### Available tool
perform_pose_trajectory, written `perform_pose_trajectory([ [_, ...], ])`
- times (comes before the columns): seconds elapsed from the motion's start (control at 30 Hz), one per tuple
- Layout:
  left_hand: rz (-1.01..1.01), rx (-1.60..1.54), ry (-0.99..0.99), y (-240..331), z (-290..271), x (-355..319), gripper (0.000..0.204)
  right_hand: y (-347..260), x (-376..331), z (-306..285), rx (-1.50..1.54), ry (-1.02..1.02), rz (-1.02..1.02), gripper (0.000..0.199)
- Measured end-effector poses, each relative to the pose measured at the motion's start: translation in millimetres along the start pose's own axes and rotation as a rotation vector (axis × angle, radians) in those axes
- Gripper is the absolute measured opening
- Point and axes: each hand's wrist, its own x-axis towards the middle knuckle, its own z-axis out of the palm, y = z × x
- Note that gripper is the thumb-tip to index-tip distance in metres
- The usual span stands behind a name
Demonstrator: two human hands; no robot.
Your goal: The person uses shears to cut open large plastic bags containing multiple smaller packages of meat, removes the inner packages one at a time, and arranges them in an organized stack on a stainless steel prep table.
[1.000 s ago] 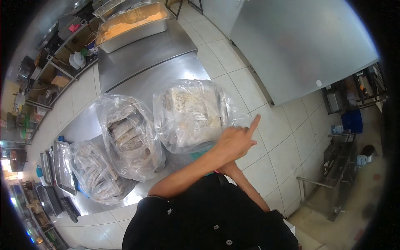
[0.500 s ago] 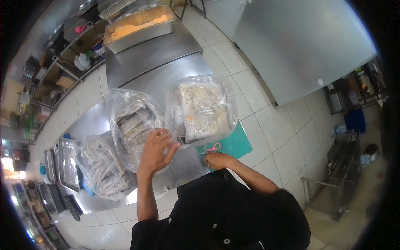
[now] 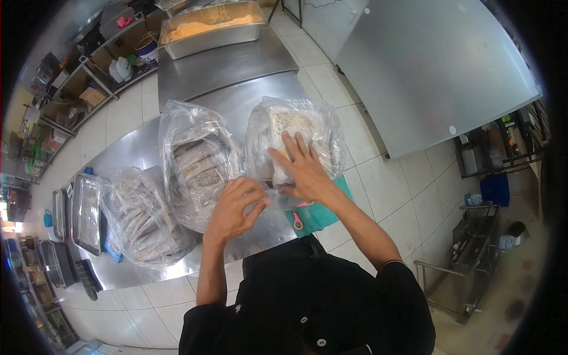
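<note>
**Three clear bags on a steel counter, both hands at the right-hand one**

Three clear plastic bags lie in a row on the steel counter. The right bag, holding a pale block, sits at the counter's near right end, partly over a teal cutting board. The right hand lies flat on it, fingers spread, gripping nothing. The left hand is curled, fingers pinching the loose plastic at that bag's near edge. The middle bag and the left bag hold brownish flat pieces. Pink-handled scissors rest on the board. A long metal tray of orange crumbs stands at the far end.
</note>
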Motion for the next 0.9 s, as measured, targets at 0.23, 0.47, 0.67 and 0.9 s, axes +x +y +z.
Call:
perform_pose_trajectory([
  [0.23, 0.027, 0.001, 0.049, -6.9, -2.1, -5.1, 0.012, 53.2, 4.8, -35.4, 0.149, 0.356, 0.077, 0.044],
  [0.47, 0.056, -0.079, 0.091, -8.3, 16.3, -0.7, 0.03, 10.1, 15.7, -37.6, 0.258, 0.309, -0.081, 0.059],
  [0.67, 0.066, -0.044, 0.192, -6.6, 2.4, -0.7, 0.042, 21.9, 8.6, 17.8, 0.015, 0.016, -0.044, 0.098],
  [0.9, -0.275, 0.293, 0.718, -12.6, -77.3, -91.9, 0.04, 38.3, 6.7, 23.3, 0.102, 0.155, -0.097, 0.087],
])
